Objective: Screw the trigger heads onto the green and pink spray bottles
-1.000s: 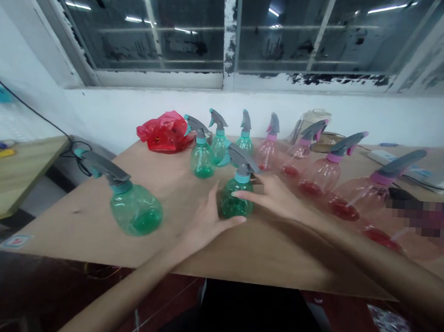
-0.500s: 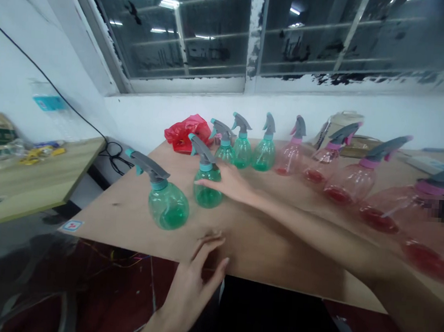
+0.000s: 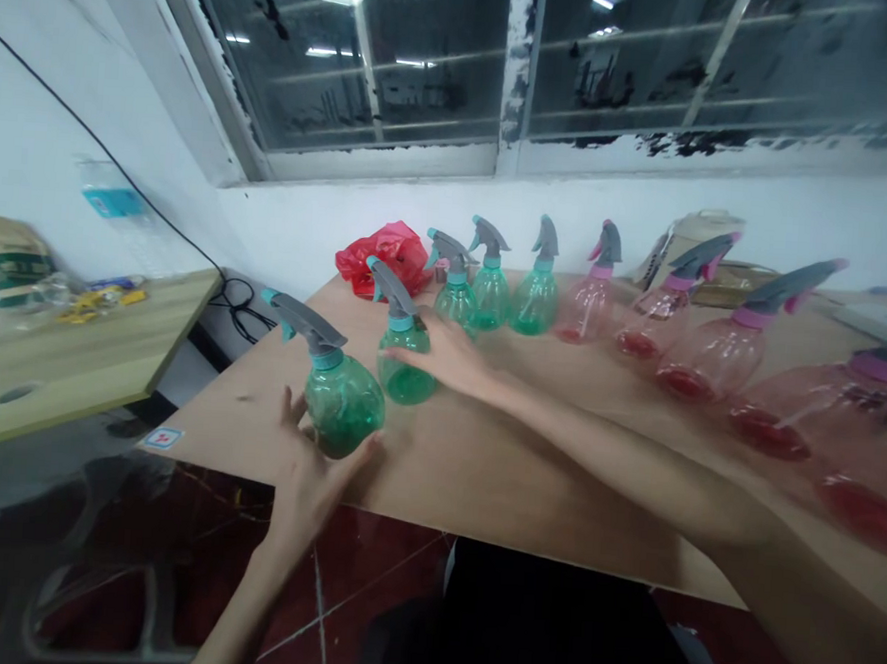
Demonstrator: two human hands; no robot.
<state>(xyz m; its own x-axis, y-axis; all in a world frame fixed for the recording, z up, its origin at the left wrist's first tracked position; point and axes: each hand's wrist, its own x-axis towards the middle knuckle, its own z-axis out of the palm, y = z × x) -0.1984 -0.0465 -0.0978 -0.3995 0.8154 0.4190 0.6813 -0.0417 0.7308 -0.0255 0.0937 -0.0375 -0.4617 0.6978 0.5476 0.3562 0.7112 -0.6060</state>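
**Two hands on two green spray bottles at the near-left corner of the table**

The left hand [image 3: 313, 464] cups the nearest green spray bottle [image 3: 341, 404] from below and from the front, thumb on one side, fingers on the other, grasping its round body. That bottle stands upright near the front-left edge of the brown table [image 3: 524, 497], its grey trigger head pointing left.

The right hand [image 3: 449, 357] reaches across the table and lies against the right side of a second green spray bottle [image 3: 403, 365], which stands just behind and to the right of the first one. The fingers wrap partly round the body; whether they grip it firmly or only rest on it cannot be told.

Further back on the table, towards the wall, three more green bottles [image 3: 491, 290] stand in a row. A row of pink spray bottles [image 3: 704, 358] runs from them along the table's right side towards the near edge. A crumpled red plastic bag [image 3: 384, 253] lies at the table's back-left corner, just left of the green row. Behind the table is a white wall under a dark window [image 3: 430, 61]. A lighter wooden desk [image 3: 67, 349] stands to the table's left, apart from it.
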